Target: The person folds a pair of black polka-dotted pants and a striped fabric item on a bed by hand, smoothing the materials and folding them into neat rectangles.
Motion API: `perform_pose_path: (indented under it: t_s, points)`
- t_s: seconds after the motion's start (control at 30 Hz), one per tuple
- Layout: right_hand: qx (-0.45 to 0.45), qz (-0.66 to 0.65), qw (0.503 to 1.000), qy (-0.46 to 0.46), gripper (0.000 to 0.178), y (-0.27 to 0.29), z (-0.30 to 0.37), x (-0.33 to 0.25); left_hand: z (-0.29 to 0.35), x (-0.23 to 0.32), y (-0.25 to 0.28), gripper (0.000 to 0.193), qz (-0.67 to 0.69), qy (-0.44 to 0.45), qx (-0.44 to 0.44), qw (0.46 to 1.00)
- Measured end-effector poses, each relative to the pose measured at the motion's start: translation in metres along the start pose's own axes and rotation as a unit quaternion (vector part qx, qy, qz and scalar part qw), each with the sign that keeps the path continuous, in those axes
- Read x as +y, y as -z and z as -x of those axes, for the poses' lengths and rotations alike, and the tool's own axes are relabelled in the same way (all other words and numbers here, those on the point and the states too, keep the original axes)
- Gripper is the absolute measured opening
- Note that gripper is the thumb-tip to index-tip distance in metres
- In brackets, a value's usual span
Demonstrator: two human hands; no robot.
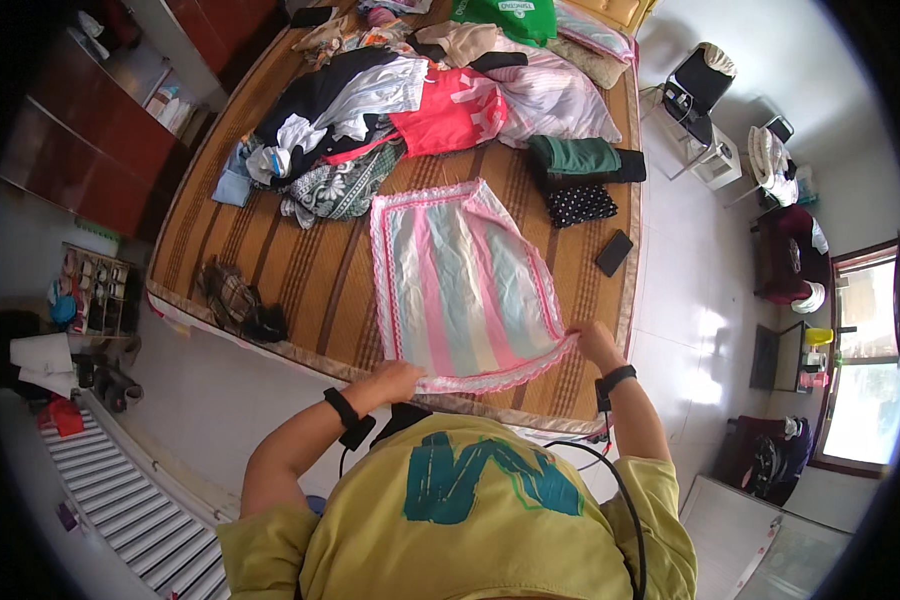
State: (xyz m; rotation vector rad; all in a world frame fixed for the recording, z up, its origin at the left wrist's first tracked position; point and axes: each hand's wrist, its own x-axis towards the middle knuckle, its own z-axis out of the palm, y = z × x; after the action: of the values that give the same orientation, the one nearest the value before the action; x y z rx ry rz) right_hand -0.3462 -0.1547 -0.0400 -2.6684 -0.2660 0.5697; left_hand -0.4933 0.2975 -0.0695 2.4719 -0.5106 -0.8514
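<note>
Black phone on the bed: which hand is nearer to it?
Right. The right hand, at the near right corner of the striped cloth, is on the person's side of the black phone; the left hand, at the near left corner, is farther away, toward the left.

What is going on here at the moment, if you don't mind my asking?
A person is holding the near edge of a striped cloth with both hands, the left hand at its left corner and the right hand at its right. The cloth lies mostly spread on a bed; its far right edge is turned over. Beyond it is a jumbled heap of clothes, with a folded green garment to the right.
</note>
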Motion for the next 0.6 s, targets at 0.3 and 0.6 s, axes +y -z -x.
perform_pose_path:
  t_s: [0.3,0.6]
  points:
    - [0.228,-0.07,0.958,0.162,0.024,0.108,-0.113,-0.146,0.01,-0.013,0.238,0.039,0.409,0.069,0.377,0.828]
    - [0.266,-0.351,0.822,0.361,0.026,0.255,-0.026,-0.248,0.236,0.146,0.332,0.044,0.248,-0.467,0.05,0.847]
